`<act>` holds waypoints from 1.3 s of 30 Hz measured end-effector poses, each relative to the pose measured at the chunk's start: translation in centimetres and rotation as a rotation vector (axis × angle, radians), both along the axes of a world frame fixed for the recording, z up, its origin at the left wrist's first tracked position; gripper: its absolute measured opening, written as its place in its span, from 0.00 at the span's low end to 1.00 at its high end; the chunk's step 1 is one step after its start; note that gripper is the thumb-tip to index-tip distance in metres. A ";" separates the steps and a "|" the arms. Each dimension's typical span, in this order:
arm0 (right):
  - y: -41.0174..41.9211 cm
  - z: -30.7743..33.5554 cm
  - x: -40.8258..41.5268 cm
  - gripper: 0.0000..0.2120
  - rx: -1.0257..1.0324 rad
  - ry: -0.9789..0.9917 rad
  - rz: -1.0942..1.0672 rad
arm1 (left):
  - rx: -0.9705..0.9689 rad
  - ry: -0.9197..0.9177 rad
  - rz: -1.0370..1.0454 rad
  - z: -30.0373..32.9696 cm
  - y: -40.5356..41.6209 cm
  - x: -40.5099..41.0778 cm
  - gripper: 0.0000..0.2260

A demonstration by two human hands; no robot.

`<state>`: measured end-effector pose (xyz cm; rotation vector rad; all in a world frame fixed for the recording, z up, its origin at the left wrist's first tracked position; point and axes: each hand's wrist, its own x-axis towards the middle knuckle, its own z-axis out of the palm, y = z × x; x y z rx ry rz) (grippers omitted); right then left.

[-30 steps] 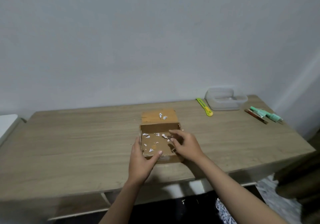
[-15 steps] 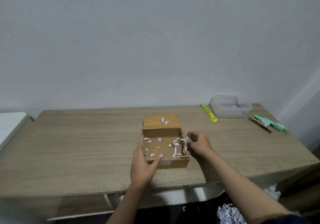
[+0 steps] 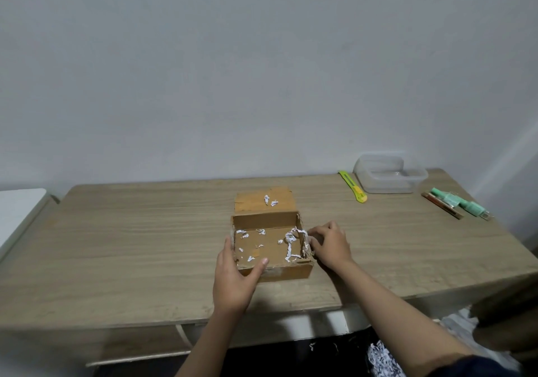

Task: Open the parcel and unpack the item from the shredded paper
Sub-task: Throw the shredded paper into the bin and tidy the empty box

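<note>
Although no brand, label or writing can be read on anything, the cardboard box (image 3: 272, 245) shows plain brown walls and a lid flap (image 3: 263, 202) folded back flat on the table (image 3: 131, 245) behind it. Inside the box lie only small white scraps of shredded paper (image 3: 291, 241), most of them near the right wall, and two more scraps sit on the flap. I cannot see any packed item among them.

At the far right of the table stands a clear plastic container (image 3: 388, 177); what is in it I cannot tell. Just beside it, on its left, lies a yellow-green utility knife (image 3: 353, 187). Near the right edge lie a mint-green tool (image 3: 457, 206) and a thin brown stick (image 3: 441, 209), touching each other.

The left hand (image 3: 234, 277) grips the near left corner of the box, with the thumb over the front rim and the fingers along the left wall. The right hand (image 3: 329, 244) is against the outside of the right wall, fingers curled half closed at the rim beside a paper strip; whether they pinch it I cannot tell.

The box stands close to the near edge of the table, with wide bare wood to its left and right. Below the table edge, on the floor, lies a pile of shredded paper (image 3: 381, 360).
</note>
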<state>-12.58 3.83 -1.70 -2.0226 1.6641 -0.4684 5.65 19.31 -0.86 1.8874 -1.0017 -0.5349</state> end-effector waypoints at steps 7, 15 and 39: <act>0.6 -0.1 0.3 0.06 -0.042 0.095 0.037 | -0.012 0.004 0.008 -0.1 0.0 -0.1 0.41; 1.0 0.4 -1.2 0.05 0.012 -0.036 0.091 | -0.026 0.003 0.014 -0.3 0.0 0.0 0.41; 0.7 7.0 4.1 0.05 0.077 -0.405 0.058 | -0.056 0.015 -0.029 -0.7 0.0 0.3 0.43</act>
